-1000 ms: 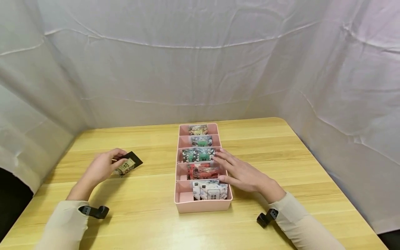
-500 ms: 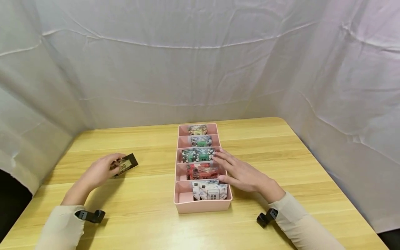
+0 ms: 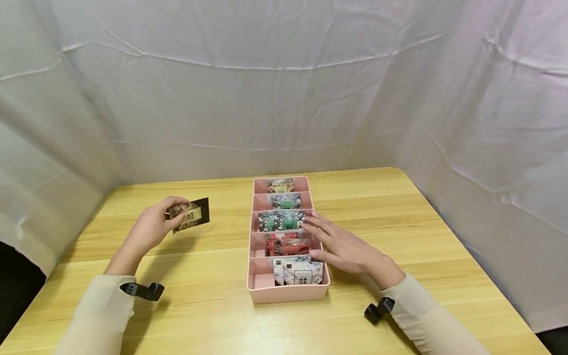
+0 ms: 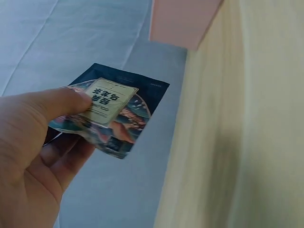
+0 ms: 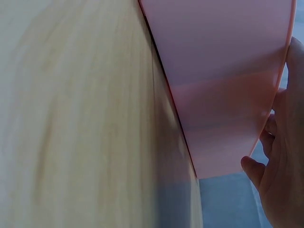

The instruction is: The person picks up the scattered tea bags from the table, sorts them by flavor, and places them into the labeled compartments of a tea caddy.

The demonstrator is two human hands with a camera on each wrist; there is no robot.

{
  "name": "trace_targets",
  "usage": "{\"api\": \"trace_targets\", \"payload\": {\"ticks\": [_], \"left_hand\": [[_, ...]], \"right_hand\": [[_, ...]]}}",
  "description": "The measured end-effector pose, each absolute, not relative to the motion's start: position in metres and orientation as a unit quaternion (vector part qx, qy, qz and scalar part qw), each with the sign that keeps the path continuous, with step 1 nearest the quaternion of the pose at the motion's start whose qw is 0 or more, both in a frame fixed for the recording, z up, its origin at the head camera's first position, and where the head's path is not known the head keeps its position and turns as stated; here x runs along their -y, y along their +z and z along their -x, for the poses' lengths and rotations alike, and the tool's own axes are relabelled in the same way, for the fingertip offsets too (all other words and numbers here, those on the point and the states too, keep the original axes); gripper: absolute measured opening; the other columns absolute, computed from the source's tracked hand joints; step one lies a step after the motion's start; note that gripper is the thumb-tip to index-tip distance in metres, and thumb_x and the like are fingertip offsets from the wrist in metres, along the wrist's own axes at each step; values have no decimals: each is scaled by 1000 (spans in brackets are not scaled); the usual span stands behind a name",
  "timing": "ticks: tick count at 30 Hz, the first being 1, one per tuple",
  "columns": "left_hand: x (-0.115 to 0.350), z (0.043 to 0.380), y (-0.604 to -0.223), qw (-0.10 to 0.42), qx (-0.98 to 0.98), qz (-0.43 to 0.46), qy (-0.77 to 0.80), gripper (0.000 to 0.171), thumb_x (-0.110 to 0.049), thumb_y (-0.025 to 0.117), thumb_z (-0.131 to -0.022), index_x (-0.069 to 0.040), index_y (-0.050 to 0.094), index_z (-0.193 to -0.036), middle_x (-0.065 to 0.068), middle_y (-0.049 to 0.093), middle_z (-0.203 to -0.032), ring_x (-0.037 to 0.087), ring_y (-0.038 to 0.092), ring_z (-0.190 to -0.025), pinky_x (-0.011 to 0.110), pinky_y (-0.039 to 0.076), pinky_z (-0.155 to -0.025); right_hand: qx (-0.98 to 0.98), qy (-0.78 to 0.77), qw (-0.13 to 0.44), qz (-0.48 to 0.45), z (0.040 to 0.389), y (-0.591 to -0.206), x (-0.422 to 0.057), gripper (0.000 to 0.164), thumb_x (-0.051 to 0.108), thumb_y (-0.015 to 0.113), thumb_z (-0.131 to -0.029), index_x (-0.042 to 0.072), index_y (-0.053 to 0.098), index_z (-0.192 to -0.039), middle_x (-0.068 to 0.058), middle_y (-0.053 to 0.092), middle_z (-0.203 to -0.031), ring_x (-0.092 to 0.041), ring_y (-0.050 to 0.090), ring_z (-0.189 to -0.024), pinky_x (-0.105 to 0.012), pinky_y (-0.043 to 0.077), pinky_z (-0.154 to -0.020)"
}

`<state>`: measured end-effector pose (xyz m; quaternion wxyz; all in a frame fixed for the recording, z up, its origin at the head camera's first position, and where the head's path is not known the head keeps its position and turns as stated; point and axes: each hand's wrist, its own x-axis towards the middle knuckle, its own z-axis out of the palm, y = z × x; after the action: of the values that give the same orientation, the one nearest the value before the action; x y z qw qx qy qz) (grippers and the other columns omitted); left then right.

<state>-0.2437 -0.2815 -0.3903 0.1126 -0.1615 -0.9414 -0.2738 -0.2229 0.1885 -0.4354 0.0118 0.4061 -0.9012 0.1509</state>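
Note:
My left hand (image 3: 153, 223) pinches a dark tea sachet (image 4: 135, 111) with a pale yellow label, thumb on the printed face and fingers behind. It is held above the table, left of a pink divided box (image 3: 286, 295). My right hand (image 3: 343, 245) rests on the box's right rim with fingers fairly straight, fingertips over the middle compartments. From front to back, the compartments hold white sachets (image 3: 303, 272), red sachets (image 3: 288, 245), dark green-labelled sachets (image 3: 281, 221), a pale green-labelled sachet (image 3: 286, 201) and a yellow-labelled sachet (image 3: 281, 185).
The wooden table (image 3: 213, 315) extends around the box on all sides. Pale cloth (image 3: 275, 108) hangs behind and at both sides of the table. A small black camera (image 3: 148, 291) is strapped to the left wrist, another camera (image 3: 379, 309) to the right.
My left hand first drew slightly back to the left, then lifted and moved right and away with the tea sachet, whose face now shows more. The right hand and box stayed put.

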Motion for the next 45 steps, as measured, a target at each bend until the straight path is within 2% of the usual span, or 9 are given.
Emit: {"api": "trace_targets", "payload": {"ticks": [9,13,19,28,33,37,42,45], "left_hand": [[247,272,-375,129,922,138,-339,33,-22,66,-96,-5,62,-123,18,65,-102,36,66,-91,40,56,-65],[233,285,-372,141,911,136,-362,29,-22,67,-95,-5,64,-119,18,65,-102,34,66,-90,33,55,-62],[215,300,-364,132,897,131,-402,29,-22,68,-94,-6,64,-117,18,66,-104,33,66,-91,24,55,-59],[188,327,-355,97,891,145,-419,34,-24,68,-94,-4,65,-121,17,66,-107,28,62,-94,31,53,-68],[166,341,-354,71,885,170,-428,25,-23,67,-95,-5,68,-112,12,67,-97,23,59,-82,31,49,-65],[153,348,-358,45,884,186,-426,24,-25,66,-96,-7,68,-112,9,66,-94,21,56,-77,32,48,-64],[141,356,-365,27,884,206,-420,30,-23,64,-97,-9,64,-123,10,66,-107,24,60,-89,37,51,-72],[134,360,-369,22,884,216,-413,38,-23,64,-97,-12,57,-133,10,62,-123,28,59,-107,43,52,-85]], "right_hand": [[901,152,11,-407,223,-438,-190,67,50,41,-102,17,21,-157,-8,14,-163,-23,8,-149,-49,26,-115],[899,152,14,-410,223,-437,-189,67,50,40,-102,17,21,-157,-8,14,-163,-22,7,-149,-48,25,-115],[898,151,20,-413,221,-435,-186,67,52,40,-102,17,23,-157,-7,14,-163,-22,7,-149,-48,25,-115],[899,147,20,-412,217,-434,-185,67,52,40,-102,17,23,-157,-8,15,-162,-23,8,-149,-48,25,-115],[899,150,21,-412,216,-435,-186,67,51,41,-102,16,23,-157,-8,16,-162,-23,8,-149,-48,24,-115],[898,153,18,-411,215,-437,-187,67,51,41,-102,16,23,-157,-7,15,-163,-23,8,-149,-48,25,-115],[899,151,17,-410,214,-438,-187,67,51,40,-102,18,22,-157,-6,14,-163,-22,6,-149,-47,23,-116],[899,153,17,-409,213,-438,-187,67,51,39,-102,17,23,-157,-6,14,-163,-21,6,-149,-47,23,-116]]}}
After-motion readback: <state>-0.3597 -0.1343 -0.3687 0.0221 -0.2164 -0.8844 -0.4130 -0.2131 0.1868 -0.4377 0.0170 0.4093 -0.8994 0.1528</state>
